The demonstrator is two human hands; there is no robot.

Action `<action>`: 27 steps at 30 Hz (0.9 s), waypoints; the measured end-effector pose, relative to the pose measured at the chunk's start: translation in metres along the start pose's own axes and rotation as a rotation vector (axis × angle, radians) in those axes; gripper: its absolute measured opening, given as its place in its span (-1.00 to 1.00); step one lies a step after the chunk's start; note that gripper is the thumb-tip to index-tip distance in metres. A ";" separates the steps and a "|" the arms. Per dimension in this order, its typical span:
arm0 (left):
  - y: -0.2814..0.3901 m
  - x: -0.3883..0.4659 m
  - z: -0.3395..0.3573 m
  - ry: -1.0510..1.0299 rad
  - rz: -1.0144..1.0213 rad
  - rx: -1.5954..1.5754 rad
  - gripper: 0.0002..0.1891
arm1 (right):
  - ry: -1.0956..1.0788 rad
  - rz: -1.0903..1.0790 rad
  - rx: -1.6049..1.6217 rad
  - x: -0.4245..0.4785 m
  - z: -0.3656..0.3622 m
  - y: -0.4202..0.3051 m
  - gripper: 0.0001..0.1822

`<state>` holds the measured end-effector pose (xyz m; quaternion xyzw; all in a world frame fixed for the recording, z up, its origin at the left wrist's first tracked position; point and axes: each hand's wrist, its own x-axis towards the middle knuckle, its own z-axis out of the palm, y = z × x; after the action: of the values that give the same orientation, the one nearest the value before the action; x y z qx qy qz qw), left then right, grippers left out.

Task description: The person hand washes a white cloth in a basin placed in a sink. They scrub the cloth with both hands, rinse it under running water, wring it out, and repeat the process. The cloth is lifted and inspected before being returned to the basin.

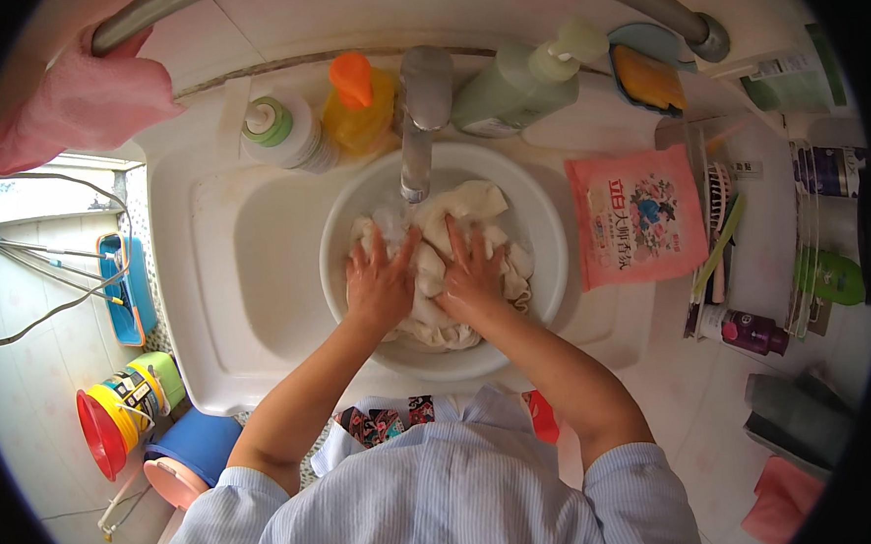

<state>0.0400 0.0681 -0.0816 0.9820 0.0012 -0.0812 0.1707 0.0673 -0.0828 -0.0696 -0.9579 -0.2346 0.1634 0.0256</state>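
Under a metal faucet (418,147), a white plastic basin (553,266) rests in the white sink (280,258). A wet cream-coloured cloth (429,272) lies bunched up inside it, with some water around the cloth. My left hand (384,278) presses flat on the cloth's left part, its fingers spread. On the right part of the cloth rests my right hand (472,274), fingers apart and the thumb against a fold. Neither hand is closed on the cloth. Water seems to fall from the faucet behind my fingertips.
Behind the basin stand a green-collared pump bottle (288,136), a yellow bottle with an orange top (359,113) and a pale green pump bottle (514,87). A pink detergent bag (639,217) lies right of the basin. Wire shelves hold toiletries farther right; buckets (193,447) stand lower left.
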 end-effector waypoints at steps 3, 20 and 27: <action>-0.015 0.023 0.021 -0.173 -0.146 -0.113 -0.61 | -0.020 0.019 0.048 0.031 0.031 0.006 -0.53; -0.011 0.020 -0.077 -0.098 -0.203 -0.725 -0.80 | -0.165 0.305 1.584 0.024 -0.070 0.042 -0.60; -0.017 -0.021 -0.067 0.070 0.104 -0.449 -0.68 | -0.051 -0.029 0.497 -0.036 -0.075 0.069 -0.32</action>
<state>0.0292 0.1067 -0.0215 0.9203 -0.0253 -0.0357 0.3888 0.0923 -0.1588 0.0038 -0.9143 -0.2017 0.2398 0.2566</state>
